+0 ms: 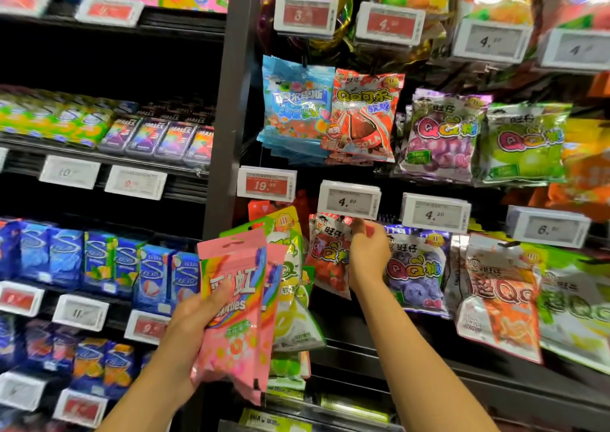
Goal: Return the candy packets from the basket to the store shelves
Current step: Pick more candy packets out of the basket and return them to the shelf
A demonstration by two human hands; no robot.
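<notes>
Right hand (368, 253): fingers curled up at the top edge of a red packet (326, 255), pinching it just under the 4.20 tag (349, 199). The grip sits where the hang hole would be, so I judge the packet is being threaded onto the peg behind that tag; the peg itself is hidden by the tag and fingers. The packet's body hangs free below the hand, tilted slightly, next to the purple packet (417, 269) on the neighbouring peg.

Left hand (194, 312): fingers and thumb wrapped around the lower half of a pink packet (236, 302), thumb across its front. Behind it in the same grip are more packets, at least one green packet (290, 266), fanned upward. Held as a stack, upright, close to the pegs: probably stock waiting its turn, kept at hand so the right hand can draw from it.

Basket: not in view.

Surroundings: hanging packets in rows on the right bay, each row with price tags in front; the 19.90 tag (266, 184) is just above the left-hand stack. The left bay holds boxed gum (99, 263) on flat shelves (185, 193).

Judgement: one packet at its peg, several not yet returned. Risk: hole missing the peg tip, since the tag blocks the view of it.
</notes>
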